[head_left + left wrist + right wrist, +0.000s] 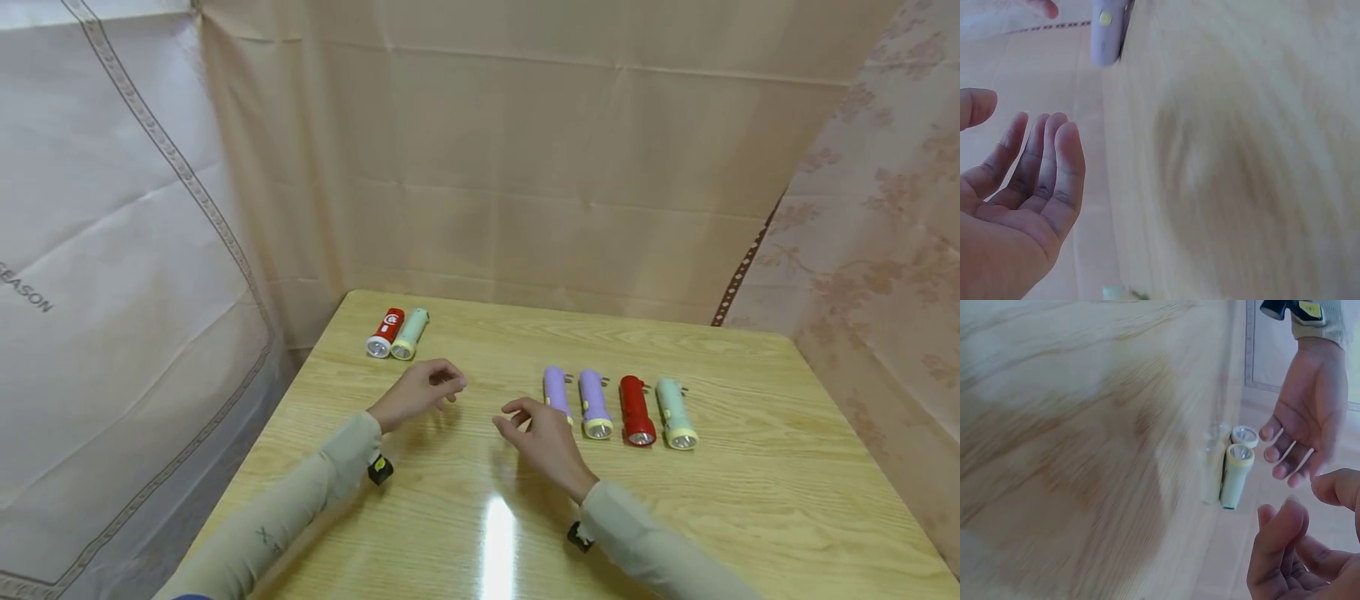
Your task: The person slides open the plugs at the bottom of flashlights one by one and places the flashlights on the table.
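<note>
My left hand [423, 390] hovers over the table with fingers loosely bent and nothing in them. Nearest to it, at the far left, a red flashlight [384, 333] with a white head lies beside a mint flashlight [411, 335]. My right hand [547, 443] is also bare, its fingers loosely curved, and it partly covers a purple flashlight [555, 387]. To the right of that one, another purple flashlight [594, 403], a red flashlight [636, 411] and a second mint flashlight [676, 414] lie in a row, heads toward me. The hands are apart, facing each other.
The light wooden table [757, 492] has a bright glare streak near its front. A beige curtain [525, 167] hangs behind it, with a pale sheet [112, 275] on the left and a flowered one [885, 250] on the right.
</note>
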Available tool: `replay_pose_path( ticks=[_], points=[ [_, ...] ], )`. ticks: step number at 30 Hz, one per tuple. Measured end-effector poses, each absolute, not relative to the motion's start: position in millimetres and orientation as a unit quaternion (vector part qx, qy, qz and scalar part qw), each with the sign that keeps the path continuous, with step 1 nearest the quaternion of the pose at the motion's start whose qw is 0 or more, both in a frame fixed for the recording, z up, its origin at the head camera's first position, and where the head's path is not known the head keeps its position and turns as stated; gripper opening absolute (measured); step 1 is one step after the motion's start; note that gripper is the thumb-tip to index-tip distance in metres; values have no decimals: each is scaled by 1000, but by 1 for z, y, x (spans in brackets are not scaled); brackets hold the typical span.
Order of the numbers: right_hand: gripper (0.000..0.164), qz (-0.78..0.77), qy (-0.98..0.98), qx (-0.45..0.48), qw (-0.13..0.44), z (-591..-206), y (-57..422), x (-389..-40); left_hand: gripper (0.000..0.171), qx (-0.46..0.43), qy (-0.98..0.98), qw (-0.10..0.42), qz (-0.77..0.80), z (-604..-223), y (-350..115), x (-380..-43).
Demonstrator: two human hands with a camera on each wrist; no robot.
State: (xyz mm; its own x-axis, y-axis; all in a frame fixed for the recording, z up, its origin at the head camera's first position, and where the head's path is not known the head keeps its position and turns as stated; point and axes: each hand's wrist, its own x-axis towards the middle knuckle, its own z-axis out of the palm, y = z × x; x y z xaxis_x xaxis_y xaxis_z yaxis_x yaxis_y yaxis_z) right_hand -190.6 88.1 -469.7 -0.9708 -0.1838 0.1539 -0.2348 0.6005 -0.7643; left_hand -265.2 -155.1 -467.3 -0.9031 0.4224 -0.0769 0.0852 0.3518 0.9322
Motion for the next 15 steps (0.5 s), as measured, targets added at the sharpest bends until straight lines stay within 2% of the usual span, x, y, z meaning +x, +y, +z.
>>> replay_pose_path(
  ticks=[8,15],
  points=[
    [29,436,-893,114,6,-468,64,-203,38,130,813,100,559,-458,-182,-285],
    [29,473,-874,103,-28,-468,45,-216,33,94,814,64,570,-454,-203,-304]
  ],
)
